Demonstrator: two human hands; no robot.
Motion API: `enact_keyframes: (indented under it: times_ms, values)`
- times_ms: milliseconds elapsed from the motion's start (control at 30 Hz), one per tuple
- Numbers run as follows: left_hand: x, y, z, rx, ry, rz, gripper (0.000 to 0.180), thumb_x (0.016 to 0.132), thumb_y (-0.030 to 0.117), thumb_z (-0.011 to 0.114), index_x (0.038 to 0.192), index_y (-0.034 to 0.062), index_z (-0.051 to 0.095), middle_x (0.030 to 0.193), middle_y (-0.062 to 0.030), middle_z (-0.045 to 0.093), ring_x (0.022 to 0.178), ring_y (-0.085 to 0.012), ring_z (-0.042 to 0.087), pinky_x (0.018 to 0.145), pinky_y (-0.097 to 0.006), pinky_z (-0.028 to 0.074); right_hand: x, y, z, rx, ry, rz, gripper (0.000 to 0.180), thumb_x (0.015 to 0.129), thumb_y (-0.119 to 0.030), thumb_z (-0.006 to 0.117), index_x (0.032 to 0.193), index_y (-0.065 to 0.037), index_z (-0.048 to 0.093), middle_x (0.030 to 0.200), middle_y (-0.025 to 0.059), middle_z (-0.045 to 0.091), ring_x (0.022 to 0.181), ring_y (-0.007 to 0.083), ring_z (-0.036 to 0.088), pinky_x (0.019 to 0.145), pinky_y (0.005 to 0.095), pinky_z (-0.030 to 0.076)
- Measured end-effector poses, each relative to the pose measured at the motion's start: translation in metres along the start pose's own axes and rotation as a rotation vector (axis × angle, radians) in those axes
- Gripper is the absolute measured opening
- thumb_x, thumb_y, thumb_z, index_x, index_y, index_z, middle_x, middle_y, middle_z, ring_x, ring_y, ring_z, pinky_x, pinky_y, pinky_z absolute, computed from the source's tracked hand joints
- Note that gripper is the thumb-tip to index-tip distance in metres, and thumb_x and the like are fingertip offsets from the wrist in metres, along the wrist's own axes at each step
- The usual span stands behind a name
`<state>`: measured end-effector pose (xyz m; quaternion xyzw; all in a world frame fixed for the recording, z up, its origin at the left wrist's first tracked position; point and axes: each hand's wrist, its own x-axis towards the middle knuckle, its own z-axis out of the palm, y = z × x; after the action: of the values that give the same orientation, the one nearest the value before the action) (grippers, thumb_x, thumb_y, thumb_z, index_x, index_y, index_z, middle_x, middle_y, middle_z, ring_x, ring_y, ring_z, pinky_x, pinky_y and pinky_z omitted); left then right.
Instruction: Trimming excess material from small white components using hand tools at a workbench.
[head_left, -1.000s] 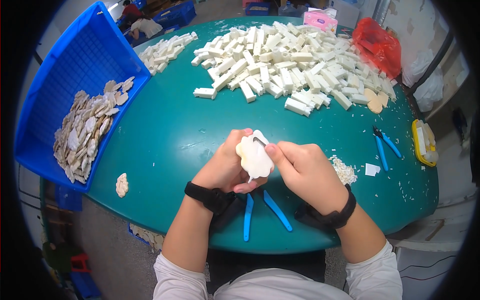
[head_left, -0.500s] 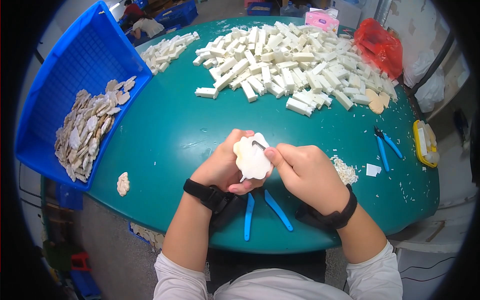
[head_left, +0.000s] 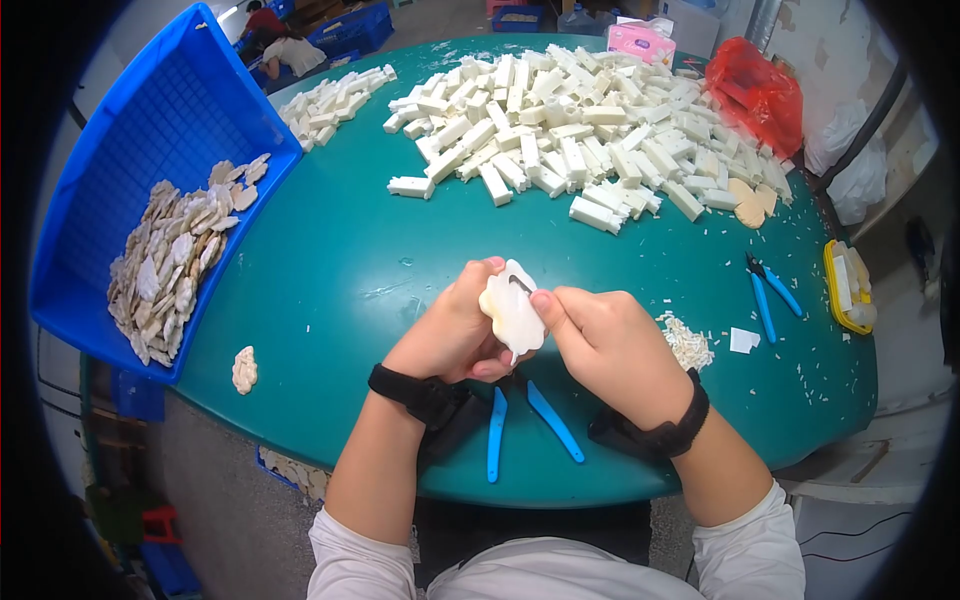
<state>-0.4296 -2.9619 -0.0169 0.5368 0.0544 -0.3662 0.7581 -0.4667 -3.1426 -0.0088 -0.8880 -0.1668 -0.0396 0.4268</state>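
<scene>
Above the table (head_left: 330,270), the scalloped white piece (head_left: 513,325) is held in the left hand (head_left: 445,332), gripped at its edges by partly hidden fingers. A dark tool (head_left: 520,284) is pinched between the thumb and curled fingers of the right hand (head_left: 602,328), its end at the piece's upper face. Compared with half a second ago, the piece has been tilted more edge-on; by this, it seems, a different stretch is presented to the tool.
</scene>
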Motion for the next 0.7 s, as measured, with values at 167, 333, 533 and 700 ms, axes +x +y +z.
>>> enact_keyframes:
  times_ms: [167,333,533,700]
  values:
    - [0.003,-0.001,-0.008,-0.027,-0.05,-0.029,0.06,0.099,0.053,0.029,0.093,-0.0002,0.057,0.061,-0.0126,0.055,0.038,-0.0143,0.039,0.029,-0.024,0.025,0.0,-0.001,0.001,-0.024,0.009,-0.02,0.033,0.1,-0.022,0.053,0.075,-0.001,0.059,0.064,0.0217,0.059,0.058,0.0399,0.059,0.054,0.047,0.046]
    - [0.001,0.003,-0.006,-0.079,-0.032,-0.062,0.07,0.097,0.056,0.03,0.084,-0.0074,0.058,0.052,-0.0088,0.047,0.032,-0.0136,0.034,0.025,-0.024,0.024,-0.002,0.0,0.0,-0.048,-0.007,-0.042,0.033,0.099,-0.023,0.054,0.074,-0.002,0.059,0.063,0.0211,0.059,0.058,0.039,0.06,0.054,0.0464,0.046]
    - [0.002,0.01,-0.02,-0.093,-0.298,-0.239,0.076,0.099,0.053,0.023,0.085,-0.0123,0.059,0.048,-0.0042,0.039,0.029,-0.0118,0.027,0.025,-0.023,0.023,-0.002,0.002,0.002,-0.061,-0.036,-0.087,0.031,0.099,-0.023,0.056,0.075,-0.003,0.059,0.062,0.0203,0.058,0.057,0.0389,0.059,0.053,0.0462,0.046]
    - [0.003,0.011,-0.018,-0.137,-0.264,-0.291,0.075,0.097,0.054,0.029,0.081,-0.0144,0.055,0.043,-0.0023,0.034,0.027,-0.0112,0.027,0.023,-0.023,0.022,-0.001,0.004,0.002,-0.094,-0.039,-0.101,0.031,0.099,-0.023,0.056,0.075,-0.003,0.058,0.061,0.0201,0.058,0.056,0.0388,0.059,0.052,0.0464,0.046]
